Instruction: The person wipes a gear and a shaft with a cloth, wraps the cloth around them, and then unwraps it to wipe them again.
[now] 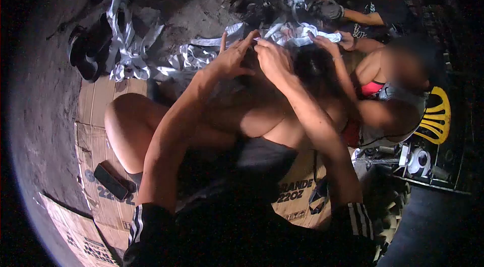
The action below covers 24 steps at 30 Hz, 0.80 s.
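My left hand (233, 59) is raised in front of me, fingers stretched and spread, its fingertips close to my right hand. My right hand (274, 59) is closed in a pinch. A tiny pale bit shows at its fingertips, too small and blurred to name. Just beyond both hands lie crumpled white strips (196, 56), looking like cloth or tape. Another person's hands (330, 40) hold part of a white strip (297, 35) to the right of mine.
More white strips (126, 40) hang over a dark bundle (88, 52) at left. A phone (111, 180) lies on flattened cardboard (93, 141) beside my leg. One co-worker (398, 100) sits close at right, near a yellow chair (436, 115); another (373, 15) works behind, wearing a grey glove (331, 10).
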Each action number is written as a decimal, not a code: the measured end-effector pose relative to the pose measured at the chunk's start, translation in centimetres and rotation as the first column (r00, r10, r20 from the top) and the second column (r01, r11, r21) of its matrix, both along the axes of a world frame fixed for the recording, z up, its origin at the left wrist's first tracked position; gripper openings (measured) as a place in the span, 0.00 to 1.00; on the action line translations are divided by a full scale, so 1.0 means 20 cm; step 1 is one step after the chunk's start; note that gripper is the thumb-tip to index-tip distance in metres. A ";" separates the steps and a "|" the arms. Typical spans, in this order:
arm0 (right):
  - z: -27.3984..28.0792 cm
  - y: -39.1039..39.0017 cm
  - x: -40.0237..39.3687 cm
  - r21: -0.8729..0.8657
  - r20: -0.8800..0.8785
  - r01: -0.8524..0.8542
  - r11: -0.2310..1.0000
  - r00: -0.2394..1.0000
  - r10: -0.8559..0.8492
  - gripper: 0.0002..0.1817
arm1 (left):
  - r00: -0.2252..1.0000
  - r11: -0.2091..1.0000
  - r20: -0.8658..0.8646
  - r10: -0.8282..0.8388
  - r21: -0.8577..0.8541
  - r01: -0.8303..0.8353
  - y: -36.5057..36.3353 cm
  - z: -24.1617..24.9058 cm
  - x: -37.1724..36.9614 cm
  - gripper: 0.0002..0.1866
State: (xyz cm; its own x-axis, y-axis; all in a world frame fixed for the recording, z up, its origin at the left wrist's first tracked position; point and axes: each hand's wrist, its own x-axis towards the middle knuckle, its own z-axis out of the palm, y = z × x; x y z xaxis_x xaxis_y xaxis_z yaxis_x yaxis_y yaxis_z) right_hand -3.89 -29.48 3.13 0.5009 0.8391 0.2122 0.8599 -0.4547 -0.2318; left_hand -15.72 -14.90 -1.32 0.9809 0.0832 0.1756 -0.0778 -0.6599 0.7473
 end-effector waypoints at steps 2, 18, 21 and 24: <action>0.01 0.01 0.03 -0.073 0.104 0.080 0.994 0.992 -0.072 0.08 | 1.000 1.000 0.021 -0.010 0.005 0.010 0.01 0.04 -0.01 0.65; 0.20 -0.19 -0.02 -0.356 -0.084 -0.168 0.919 0.985 0.148 0.07 | 0.987 0.998 0.145 0.064 -0.015 -0.062 -0.04 0.01 -0.04 0.64; 0.25 -0.20 0.01 -0.306 0.001 -0.109 0.946 0.993 0.114 0.06 | 0.991 1.000 0.130 0.020 -0.017 -0.018 -0.03 0.01 -0.04 0.64; 0.08 -0.06 0.11 -0.112 0.068 -0.089 0.990 0.993 0.097 0.07 | 0.988 0.997 0.143 0.061 -0.061 -0.053 -0.04 0.01 -0.04 0.64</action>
